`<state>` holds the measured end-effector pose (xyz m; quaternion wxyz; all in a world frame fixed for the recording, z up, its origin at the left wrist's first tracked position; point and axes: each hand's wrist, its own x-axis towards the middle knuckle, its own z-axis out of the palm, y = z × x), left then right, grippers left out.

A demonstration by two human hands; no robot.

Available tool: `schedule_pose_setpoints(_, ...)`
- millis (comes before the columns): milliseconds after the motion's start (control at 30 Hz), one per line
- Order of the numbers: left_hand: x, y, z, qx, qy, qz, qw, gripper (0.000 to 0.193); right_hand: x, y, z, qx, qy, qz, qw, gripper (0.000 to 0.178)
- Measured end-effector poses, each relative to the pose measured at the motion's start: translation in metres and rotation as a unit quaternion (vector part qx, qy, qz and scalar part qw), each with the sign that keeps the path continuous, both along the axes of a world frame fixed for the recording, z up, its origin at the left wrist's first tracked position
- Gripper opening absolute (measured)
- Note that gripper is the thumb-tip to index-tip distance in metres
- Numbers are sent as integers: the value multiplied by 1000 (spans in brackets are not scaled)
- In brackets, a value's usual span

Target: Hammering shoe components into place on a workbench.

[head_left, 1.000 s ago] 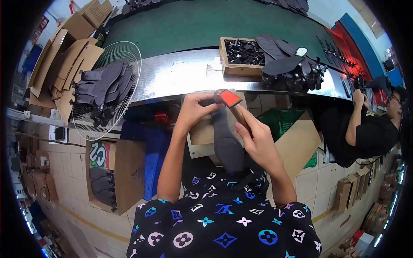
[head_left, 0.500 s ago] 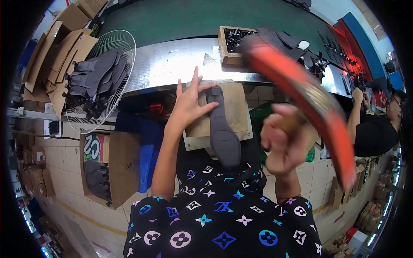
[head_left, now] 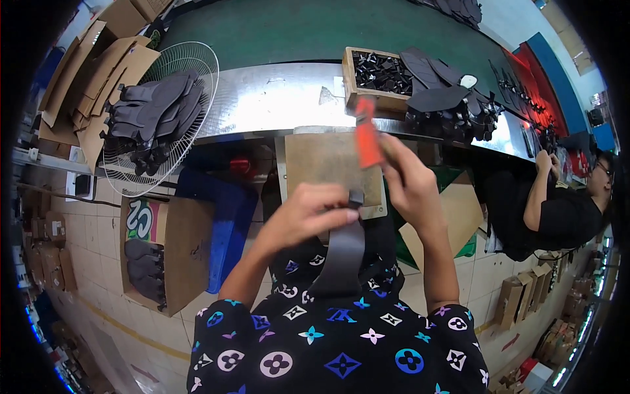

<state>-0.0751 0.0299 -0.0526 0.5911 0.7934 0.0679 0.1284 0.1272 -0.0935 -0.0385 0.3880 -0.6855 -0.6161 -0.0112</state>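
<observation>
My left hand (head_left: 308, 213) is closed on the heel end of a dark grey shoe sole (head_left: 342, 256), which hangs tilted toward my lap. A small black piece (head_left: 356, 198) sits at the sole's upper end, by my fingertips. My right hand (head_left: 413, 187) is wrapped round the handle of a hammer (head_left: 367, 138) with a red head, blurred by motion, held over the right side of the work block. The flat, tan-topped work block (head_left: 318, 157) lies in front of me, just beyond my left hand.
A wooden box (head_left: 380, 98) of small black parts stands on the metal-edged bench, beside stacked grey soles (head_left: 440, 98). At left, a wire basket (head_left: 213, 85) holds more soles, above an open carton (head_left: 187, 253) and a blue bin (head_left: 226, 256). A co-worker (head_left: 564, 210) sits at right.
The sole has left the block and come toward me, lifted and tilted in my left hand, which has gone from spread to closed. The hammer has swung leftward, over the block's right side.
</observation>
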Motion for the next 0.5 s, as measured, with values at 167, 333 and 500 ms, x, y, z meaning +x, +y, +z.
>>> schedule_pose_setpoints(167,-20,-40,20,-240,35,-5,970,24,1,6,-28,-157,-213,83,961,39)
schedule_pose_setpoints(333,-19,-52,27,-447,56,-33,892,29,-37,-22,-16,-81,597,326,729,45)
schedule_pose_setpoints(500,-20,-56,38,-480,96,-44,871,28,-63,-14,-27,12,647,356,674,52)
